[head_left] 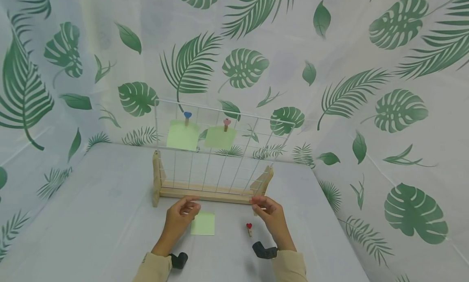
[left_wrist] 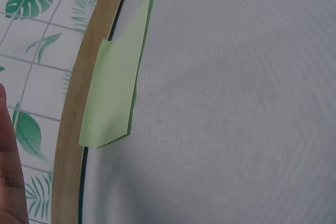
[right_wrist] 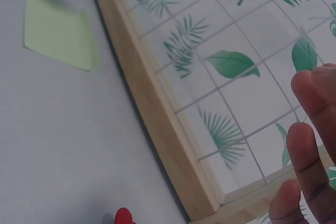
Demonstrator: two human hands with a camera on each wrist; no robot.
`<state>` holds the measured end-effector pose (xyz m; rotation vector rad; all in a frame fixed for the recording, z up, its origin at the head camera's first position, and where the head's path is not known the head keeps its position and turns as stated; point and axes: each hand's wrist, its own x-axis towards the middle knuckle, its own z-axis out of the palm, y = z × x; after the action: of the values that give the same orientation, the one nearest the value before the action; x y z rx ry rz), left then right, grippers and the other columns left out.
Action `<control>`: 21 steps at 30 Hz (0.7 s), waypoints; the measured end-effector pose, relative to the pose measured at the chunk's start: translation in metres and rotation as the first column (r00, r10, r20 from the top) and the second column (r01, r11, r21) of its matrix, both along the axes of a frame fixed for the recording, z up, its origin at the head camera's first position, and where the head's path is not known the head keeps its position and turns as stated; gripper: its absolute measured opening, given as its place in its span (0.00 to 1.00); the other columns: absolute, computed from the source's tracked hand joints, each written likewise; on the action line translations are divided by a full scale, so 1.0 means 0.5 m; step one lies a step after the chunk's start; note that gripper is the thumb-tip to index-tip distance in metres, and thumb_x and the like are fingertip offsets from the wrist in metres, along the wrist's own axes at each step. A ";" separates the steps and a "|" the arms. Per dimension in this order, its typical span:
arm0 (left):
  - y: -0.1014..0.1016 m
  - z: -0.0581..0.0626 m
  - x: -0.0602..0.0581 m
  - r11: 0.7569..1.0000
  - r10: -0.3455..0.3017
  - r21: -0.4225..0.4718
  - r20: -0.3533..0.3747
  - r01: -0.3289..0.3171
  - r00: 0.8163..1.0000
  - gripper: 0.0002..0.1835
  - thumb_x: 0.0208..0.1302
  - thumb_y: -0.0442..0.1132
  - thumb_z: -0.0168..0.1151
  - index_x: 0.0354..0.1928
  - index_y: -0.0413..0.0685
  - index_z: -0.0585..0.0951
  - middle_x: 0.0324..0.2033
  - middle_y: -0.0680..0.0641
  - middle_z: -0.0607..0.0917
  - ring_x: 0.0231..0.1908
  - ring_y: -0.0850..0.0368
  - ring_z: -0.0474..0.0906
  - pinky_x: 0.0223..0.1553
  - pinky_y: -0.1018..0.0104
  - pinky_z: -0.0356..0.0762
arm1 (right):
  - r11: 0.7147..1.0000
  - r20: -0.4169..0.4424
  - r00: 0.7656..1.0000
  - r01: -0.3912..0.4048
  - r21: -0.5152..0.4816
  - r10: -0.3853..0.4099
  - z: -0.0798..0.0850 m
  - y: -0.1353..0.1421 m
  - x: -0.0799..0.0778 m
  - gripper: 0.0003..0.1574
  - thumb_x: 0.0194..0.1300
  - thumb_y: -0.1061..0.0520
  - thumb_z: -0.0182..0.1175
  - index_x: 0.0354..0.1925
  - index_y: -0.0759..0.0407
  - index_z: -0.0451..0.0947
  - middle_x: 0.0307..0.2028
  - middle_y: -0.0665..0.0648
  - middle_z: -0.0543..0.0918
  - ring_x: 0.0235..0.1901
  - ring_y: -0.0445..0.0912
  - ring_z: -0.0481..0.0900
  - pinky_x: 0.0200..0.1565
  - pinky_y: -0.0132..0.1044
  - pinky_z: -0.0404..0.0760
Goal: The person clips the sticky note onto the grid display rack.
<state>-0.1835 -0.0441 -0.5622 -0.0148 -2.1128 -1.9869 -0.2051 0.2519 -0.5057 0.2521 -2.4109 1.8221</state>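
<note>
My left hand (head_left: 179, 217) hovers with loosely bent fingers at the upper left of a pale green sticky note (head_left: 203, 224) on the table. Nothing shows in its grasp. In the left wrist view the same note (left_wrist: 118, 82) has one edge bent up, close to the wooden base. My right hand (head_left: 270, 217) is raised near the stand's right foot, fingers loosely bent with nothing visible between them; its fingers (right_wrist: 307, 150) appear at the right wrist view's edge. Just left of it on the table lies a small wooden clothespin (head_left: 250, 232) with a red heart.
A white wire grid (head_left: 223, 172) stands in a wooden base (head_left: 205, 195) behind the hands. Two green notes (head_left: 182, 136) hang on it, one under a blue heart clothespin (head_left: 187, 118), the other under a pink one (head_left: 226, 125). A leaf-patterned cloth (head_left: 286, 70) rises behind.
</note>
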 end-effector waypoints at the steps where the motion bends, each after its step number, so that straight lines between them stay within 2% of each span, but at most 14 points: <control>1: 0.000 -0.001 0.000 1.000 -0.003 0.002 0.011 0.003 1.000 0.16 0.70 0.33 0.74 0.57 0.38 0.87 0.43 0.44 0.90 0.37 0.61 0.84 0.37 0.70 0.85 | 1.000 0.007 1.000 0.000 0.001 0.000 -0.002 0.001 0.001 0.12 0.72 0.72 0.65 0.53 0.73 0.84 0.49 0.68 0.90 0.43 0.41 0.85 0.45 0.31 0.83; 7: -0.002 -0.006 -0.001 1.000 -0.011 0.001 0.051 0.011 0.999 0.17 0.71 0.34 0.74 0.59 0.38 0.86 0.43 0.44 0.90 0.34 0.60 0.84 0.34 0.70 0.84 | 1.000 0.062 0.998 0.001 -0.001 -0.001 -0.016 0.005 0.004 0.12 0.73 0.71 0.65 0.54 0.71 0.84 0.50 0.68 0.89 0.46 0.47 0.86 0.48 0.31 0.83; 12: -0.002 -0.006 0.000 1.000 -0.021 -0.013 0.089 0.022 0.996 0.17 0.71 0.36 0.74 0.59 0.41 0.87 0.44 0.44 0.90 0.36 0.58 0.84 0.35 0.70 0.84 | 1.000 0.093 0.996 0.008 0.005 -0.008 -0.028 0.011 0.002 0.12 0.73 0.70 0.66 0.54 0.69 0.85 0.51 0.67 0.89 0.46 0.45 0.85 0.50 0.32 0.82; 21: -0.004 -0.019 -0.005 0.984 0.030 -0.180 0.133 -0.006 0.991 0.14 0.72 0.38 0.73 0.57 0.45 0.89 0.44 0.47 0.92 0.41 0.56 0.86 0.45 0.63 0.82 | 1.000 0.106 0.994 -0.006 0.009 0.005 -0.053 0.020 0.005 0.11 0.73 0.69 0.67 0.52 0.68 0.85 0.50 0.63 0.90 0.45 0.40 0.84 0.48 0.33 0.81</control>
<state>-0.1858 -0.0459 -0.5716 0.1096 -2.3620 -1.8278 -0.2028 0.2617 -0.5320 0.1673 -2.4907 1.8731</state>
